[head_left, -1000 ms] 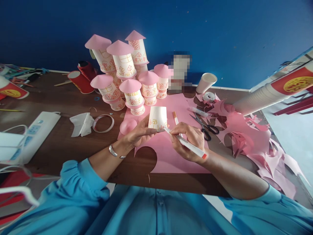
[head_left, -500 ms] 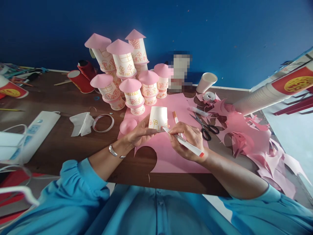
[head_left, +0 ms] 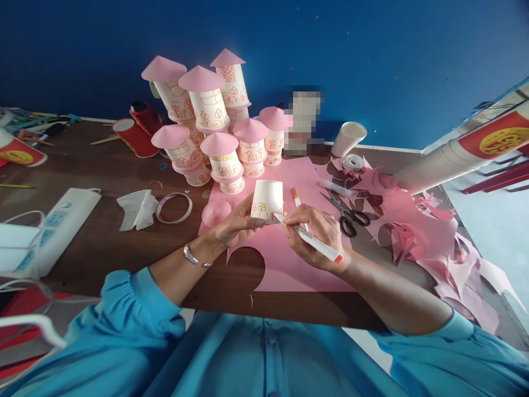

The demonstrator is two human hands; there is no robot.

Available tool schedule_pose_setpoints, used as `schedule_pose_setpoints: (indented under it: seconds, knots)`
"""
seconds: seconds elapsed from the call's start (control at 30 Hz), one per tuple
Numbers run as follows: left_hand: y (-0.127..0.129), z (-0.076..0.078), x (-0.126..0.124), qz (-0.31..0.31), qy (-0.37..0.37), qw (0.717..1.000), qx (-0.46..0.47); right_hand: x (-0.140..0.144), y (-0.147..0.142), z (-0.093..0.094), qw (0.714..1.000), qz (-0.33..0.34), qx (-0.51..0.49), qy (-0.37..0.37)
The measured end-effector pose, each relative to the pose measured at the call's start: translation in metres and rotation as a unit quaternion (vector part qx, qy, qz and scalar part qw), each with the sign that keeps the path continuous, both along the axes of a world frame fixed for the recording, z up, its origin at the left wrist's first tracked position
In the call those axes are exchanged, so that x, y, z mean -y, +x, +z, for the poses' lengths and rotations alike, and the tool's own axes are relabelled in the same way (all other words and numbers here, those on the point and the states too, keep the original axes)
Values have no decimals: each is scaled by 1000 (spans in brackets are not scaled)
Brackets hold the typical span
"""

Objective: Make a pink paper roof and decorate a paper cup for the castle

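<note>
My left hand (head_left: 236, 226) holds an upturned white paper cup (head_left: 266, 199) with yellow and orange flowers drawn on it. It stands on a pink paper sheet (head_left: 289, 259). My right hand (head_left: 320, 234) grips a white marker with an orange end (head_left: 314, 242); its tip touches the cup's lower rim. Just left of the cup lies a pink paper cone (head_left: 216, 212).
Behind the cup stand several decorated cup towers with pink cone roofs (head_left: 210, 121). Scissors (head_left: 347, 212), a second marker (head_left: 296, 197), a tape roll (head_left: 353, 162), an empty cup (head_left: 348, 138) and pink scraps (head_left: 417, 231) lie right. A tape ring (head_left: 176, 207), folded tissue (head_left: 135, 208) and power strip (head_left: 58, 218) lie left.
The marker's tip has shifted slightly along the cup's lower edge and my right hand tilted a little. The left hand and cup stay put.
</note>
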State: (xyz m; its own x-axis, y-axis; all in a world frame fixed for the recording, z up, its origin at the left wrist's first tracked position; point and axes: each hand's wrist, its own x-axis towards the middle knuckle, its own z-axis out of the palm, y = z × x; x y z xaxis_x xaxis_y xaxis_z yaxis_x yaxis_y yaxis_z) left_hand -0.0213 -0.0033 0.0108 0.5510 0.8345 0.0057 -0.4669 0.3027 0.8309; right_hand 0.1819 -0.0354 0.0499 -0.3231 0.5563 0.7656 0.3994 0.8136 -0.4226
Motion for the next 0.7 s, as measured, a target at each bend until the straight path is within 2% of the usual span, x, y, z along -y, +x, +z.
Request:
schedule_pose_setpoints:
  seconds: [0.7]
  knots:
    - [0,0,-1,3,-5,1000,1,2,1,1,1000,-13,4,7]
